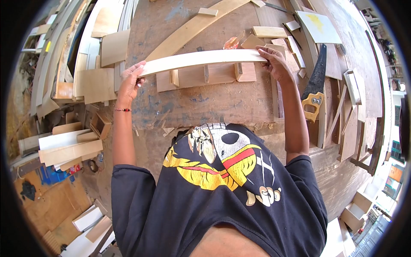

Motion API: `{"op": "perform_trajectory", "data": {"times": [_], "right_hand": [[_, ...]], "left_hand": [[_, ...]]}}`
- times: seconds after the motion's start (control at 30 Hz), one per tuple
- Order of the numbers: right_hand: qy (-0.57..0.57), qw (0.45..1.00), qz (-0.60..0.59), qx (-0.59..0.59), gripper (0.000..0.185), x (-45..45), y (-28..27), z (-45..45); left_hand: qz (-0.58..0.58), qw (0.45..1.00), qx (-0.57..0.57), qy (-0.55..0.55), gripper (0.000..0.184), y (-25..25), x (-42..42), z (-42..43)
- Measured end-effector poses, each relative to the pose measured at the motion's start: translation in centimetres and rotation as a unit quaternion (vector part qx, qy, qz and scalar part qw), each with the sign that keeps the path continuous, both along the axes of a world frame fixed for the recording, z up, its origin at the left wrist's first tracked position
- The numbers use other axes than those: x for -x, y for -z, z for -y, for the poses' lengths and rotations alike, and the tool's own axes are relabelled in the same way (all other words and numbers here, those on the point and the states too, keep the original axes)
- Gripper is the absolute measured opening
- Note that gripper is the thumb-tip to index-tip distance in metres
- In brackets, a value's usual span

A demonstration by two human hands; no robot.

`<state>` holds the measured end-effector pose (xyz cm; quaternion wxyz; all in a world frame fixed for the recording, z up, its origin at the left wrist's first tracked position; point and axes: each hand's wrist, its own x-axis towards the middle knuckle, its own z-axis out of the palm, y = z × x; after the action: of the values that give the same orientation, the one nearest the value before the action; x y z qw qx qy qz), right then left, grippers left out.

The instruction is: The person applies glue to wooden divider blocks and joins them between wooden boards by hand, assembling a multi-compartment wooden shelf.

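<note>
The broad, brown wooden bench [180, 109], scuffed with paint, spreads below and beyond both hands, and its bare patch just nearer the body than the left hand would be a fair place to rest work. Ahead of the hands lies a long, curved tan plywood piece [188, 32]. The long, thin white strip with a tan edge [205, 59] spans from hand to hand; it looks bowed, though the wide lens may add to that. Right of the right hand and its forearm lies a handsaw with a black blade and yellowish wooden handle [314, 88], so that elbow is best kept from swinging outward. Between the hands, showing past the strip's near edge, is a flat tan wooden board with short upright pieces [192, 81]; whether the strip touches those uprights cannot be told, so keeping it level should avoid knocks. The left hand [133, 80] is closed on one end, the right hand [274, 62] pinches the other; an even, light grip at both ends should stop the strip twisting.
</note>
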<state>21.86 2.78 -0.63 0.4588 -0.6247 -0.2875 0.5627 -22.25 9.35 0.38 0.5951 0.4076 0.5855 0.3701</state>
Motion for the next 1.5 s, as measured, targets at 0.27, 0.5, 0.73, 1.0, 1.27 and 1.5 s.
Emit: {"op": "perform_trajectory", "data": {"times": [0.27, 0.5, 0.73, 1.0, 1.27, 1.5], "right_hand": [[0.016, 0.993, 0.118, 0.002, 0.036, 0.4, 0.4, 0.5], [0.000, 0.987, 0.161, 0.012, 0.035, 0.3, 0.9, 1.0], [0.004, 0.988, 0.154, 0.008, 0.033, 0.4, 1.3, 1.2], [0.006, 0.988, 0.157, 0.003, 0.033, 0.2, 2.0, 1.5], [0.014, 0.989, 0.145, 0.011, 0.033, 0.2, 2.6, 1.4], [0.022, 0.991, 0.133, 0.004, 0.032, 0.2, 2.5, 1.6]], "left_hand": [[-0.019, 0.996, -0.083, 0.018, 0.039, 0.9, -0.7, 1.3], [-0.044, 0.997, -0.058, 0.023, 0.035, 2.0, -0.1, 1.8], [-0.042, 0.997, -0.055, 0.036, 0.028, 2.3, -0.3, 2.3], [-0.053, 0.996, -0.046, 0.051, 0.026, 3.0, -0.2, 2.2], [-0.045, 0.997, -0.049, 0.032, 0.027, 3.1, -0.6, 2.3], [-0.042, 0.997, -0.050, 0.044, 0.028, 3.4, -0.6, 2.0]]}}
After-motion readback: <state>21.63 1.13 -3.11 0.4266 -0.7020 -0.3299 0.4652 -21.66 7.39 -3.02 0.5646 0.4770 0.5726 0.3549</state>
